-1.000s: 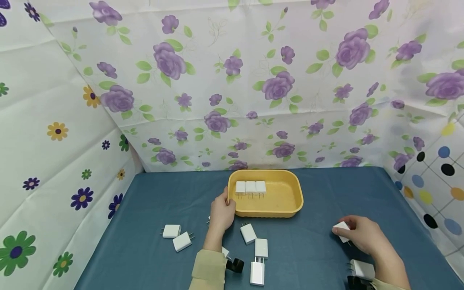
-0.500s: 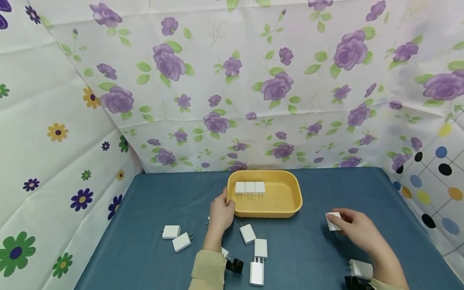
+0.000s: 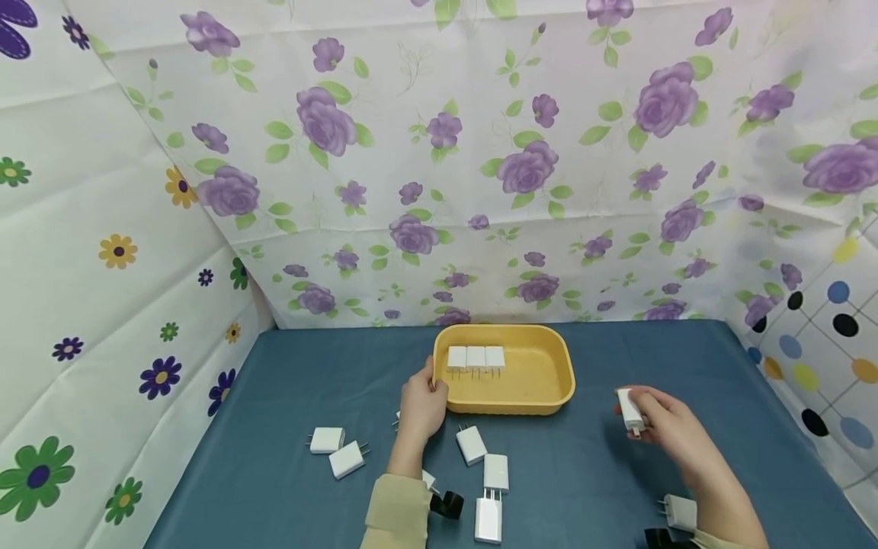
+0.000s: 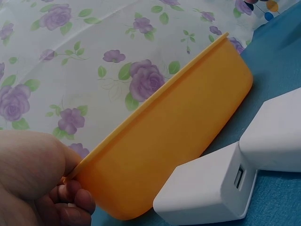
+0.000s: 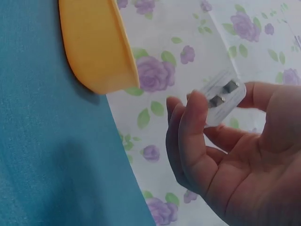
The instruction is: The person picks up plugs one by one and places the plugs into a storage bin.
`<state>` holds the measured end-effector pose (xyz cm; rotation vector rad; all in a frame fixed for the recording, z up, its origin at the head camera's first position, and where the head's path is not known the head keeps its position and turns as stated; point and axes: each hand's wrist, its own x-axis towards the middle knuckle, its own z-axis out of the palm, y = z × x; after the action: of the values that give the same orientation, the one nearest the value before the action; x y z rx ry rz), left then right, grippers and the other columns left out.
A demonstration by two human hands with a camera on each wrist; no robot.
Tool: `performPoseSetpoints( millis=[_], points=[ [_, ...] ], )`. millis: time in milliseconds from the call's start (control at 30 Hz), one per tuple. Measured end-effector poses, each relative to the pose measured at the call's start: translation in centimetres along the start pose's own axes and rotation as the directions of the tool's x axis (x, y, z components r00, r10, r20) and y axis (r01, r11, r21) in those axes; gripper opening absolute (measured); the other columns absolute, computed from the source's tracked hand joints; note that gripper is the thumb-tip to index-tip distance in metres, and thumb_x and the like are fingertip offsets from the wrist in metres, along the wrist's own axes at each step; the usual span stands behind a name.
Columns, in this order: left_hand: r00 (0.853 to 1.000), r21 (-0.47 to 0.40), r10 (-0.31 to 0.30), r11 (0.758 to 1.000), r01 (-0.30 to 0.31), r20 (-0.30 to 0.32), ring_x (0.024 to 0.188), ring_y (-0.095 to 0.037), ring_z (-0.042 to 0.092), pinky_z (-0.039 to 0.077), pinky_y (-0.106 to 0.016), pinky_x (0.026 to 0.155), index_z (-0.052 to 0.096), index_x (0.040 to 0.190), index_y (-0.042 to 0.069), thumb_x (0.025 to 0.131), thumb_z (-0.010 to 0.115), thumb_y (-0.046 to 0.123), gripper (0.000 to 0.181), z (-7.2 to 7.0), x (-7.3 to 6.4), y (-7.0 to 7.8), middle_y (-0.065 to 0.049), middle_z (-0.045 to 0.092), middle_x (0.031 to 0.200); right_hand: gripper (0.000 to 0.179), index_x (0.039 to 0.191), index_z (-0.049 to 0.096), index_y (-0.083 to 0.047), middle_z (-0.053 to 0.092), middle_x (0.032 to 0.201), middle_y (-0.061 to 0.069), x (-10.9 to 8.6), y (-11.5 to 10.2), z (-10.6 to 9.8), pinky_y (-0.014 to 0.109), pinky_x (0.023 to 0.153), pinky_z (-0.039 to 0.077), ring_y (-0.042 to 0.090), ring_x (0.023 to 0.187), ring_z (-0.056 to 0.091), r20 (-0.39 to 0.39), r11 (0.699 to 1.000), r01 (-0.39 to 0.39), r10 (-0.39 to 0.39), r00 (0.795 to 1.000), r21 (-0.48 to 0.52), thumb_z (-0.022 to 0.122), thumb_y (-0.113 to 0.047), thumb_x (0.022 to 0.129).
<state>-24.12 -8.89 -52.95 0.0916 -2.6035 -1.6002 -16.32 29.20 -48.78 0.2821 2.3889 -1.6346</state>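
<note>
At the left end of a yellow tray (image 3: pixel 538 408), my left hand (image 3: pixel 421 404) grips the rim; the left wrist view shows the thumb over the edge and curled fingers beneath. Inside the tray, three white chargers (image 3: pixel 476 357) stand in a row on the left, prongs toward me. My right hand (image 3: pixel 668 427) pinches another white charger (image 3: pixel 629 410) above the table, right of the tray. Its two metal prongs (image 5: pixel 224 94) show in the right wrist view, facing that camera.
Several loose white chargers (image 3: pixel 488 520) lie on the blue tablecloth (image 3: pixel 274 503) in front of the tray. Two more chargers (image 3: pixel 347 459) lie left of my left arm. One charger (image 3: pixel 680 512) sits beside my right wrist. Flowered sheets (image 3: pixel 384 152) close off the back and sides.
My right hand has lifted the charger off the table, moved it slightly left and turned it so its narrow side faces the head camera. My left hand stays on the tray.
</note>
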Motion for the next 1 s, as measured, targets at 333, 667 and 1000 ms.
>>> performPoseSetpoints(
  millis=[333, 667, 1000],
  points=[
    [1.000, -0.015, -0.017, 1.000, 0.017, 0.000, 0.138, -0.038, 0.058, 0.051, -0.052, 0.108, 0.046, 0.157, -0.006, 0.105, 0.054, 0.005, 0.054, 0.0, -0.1, 0.3, -0.023, 0.051, 0.157, 0.070, 0.156, 0.049, 0.000, 0.064, 0.133, 0.019, 0.2, -1.7, 2.0, 0.040, 0.087, 0.060, 0.020, 0.102, 0.068, -0.005, 0.996, 0.075, -0.075, 0.997, -0.041, 0.062, -0.050, 0.108],
    [1.000, 0.012, -0.010, 1.000, 0.010, 0.009, 0.131, -0.033, 0.063, 0.055, -0.047, 0.096, 0.046, 0.157, -0.007, 0.104, 0.054, 0.004, 0.055, -0.1, 0.0, 0.0, -0.023, 0.054, 0.155, 0.067, 0.155, 0.051, -0.004, 0.064, 0.140, 0.020, 2.7, -4.5, 6.7, 0.041, 0.096, 0.059, 0.023, 0.115, 0.066, -0.053, 0.988, 0.157, -0.156, 0.986, 0.012, 0.063, -0.049, 0.108],
    [1.000, 0.001, -0.002, 1.000, 0.002, -0.011, 0.142, -0.036, 0.053, 0.049, -0.053, 0.110, 0.048, 0.156, -0.008, 0.104, 0.054, 0.004, 0.054, 0.0, 0.1, -0.1, -0.024, 0.054, 0.154, 0.054, 0.152, 0.056, -0.004, 0.065, 0.135, 0.021, 6.2, -6.2, 11.0, 0.040, 0.089, 0.060, 0.028, 0.110, 0.064, -0.080, 0.982, 0.187, -0.190, 0.979, -0.039, 0.066, -0.029, 0.105]
  ],
)
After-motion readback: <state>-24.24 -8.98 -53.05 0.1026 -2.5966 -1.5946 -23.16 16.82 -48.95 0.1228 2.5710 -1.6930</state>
